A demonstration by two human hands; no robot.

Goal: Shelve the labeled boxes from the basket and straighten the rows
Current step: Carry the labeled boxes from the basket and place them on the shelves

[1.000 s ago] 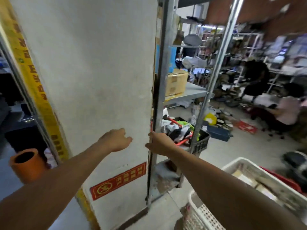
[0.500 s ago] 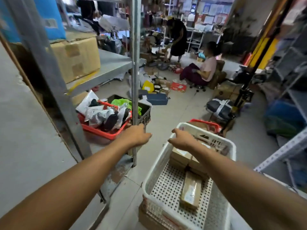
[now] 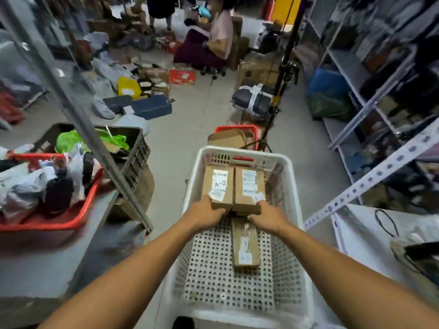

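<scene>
A white perforated plastic basket (image 3: 291, 233) sits on the floor between metal shelving. At its far end lie two brown cardboard boxes side by side, touching. The left box (image 3: 217, 186) bears a white label marked "A-2"; the right box (image 3: 248, 188) has a white printed label. The left hand (image 3: 204, 213) grips the near end of the left box, and the right hand (image 3: 269, 217) grips the near end of the right box. A third, narrower labelled box (image 3: 244, 245) lies flat on the basket floor just behind them.
</scene>
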